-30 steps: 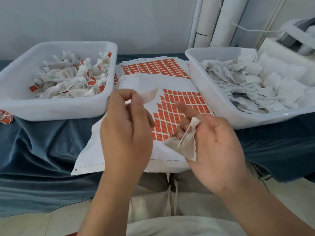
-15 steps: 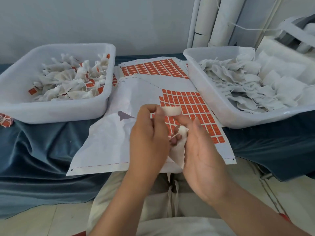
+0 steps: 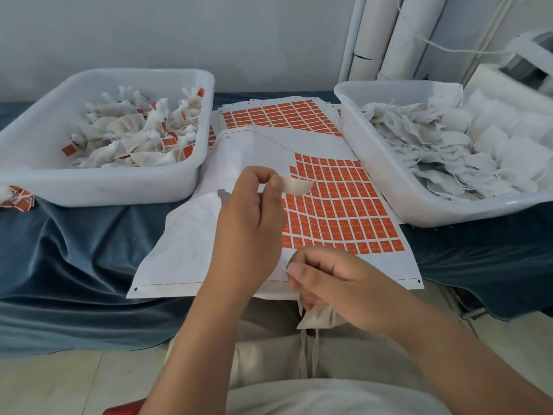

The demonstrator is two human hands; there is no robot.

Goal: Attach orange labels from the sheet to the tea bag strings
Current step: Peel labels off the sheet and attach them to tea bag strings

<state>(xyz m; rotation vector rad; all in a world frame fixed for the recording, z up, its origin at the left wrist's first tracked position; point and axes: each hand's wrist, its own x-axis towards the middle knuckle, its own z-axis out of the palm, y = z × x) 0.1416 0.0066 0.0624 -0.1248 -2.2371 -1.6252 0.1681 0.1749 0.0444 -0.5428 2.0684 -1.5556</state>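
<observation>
I count two white tubs: the left tub point(image 3: 98, 187) heaped with labelled bags point(image 3: 128, 139) and the right tub point(image 3: 389, 163) heaped with unlabelled bags point(image 3: 449, 145), both heaps too many to number. Between them lies one partly peeled label sheet point(image 3: 344, 211), with a stack of sheets point(image 3: 281, 115) behind it whose count I cannot tell. My left hand point(image 3: 248, 229) pinches one label point(image 3: 294, 184); my right hand point(image 3: 344, 283) holds one tea bag point(image 3: 317, 319).

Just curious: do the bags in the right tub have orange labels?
No, the tea bags in the right tub show only white, nothing orange.
</observation>
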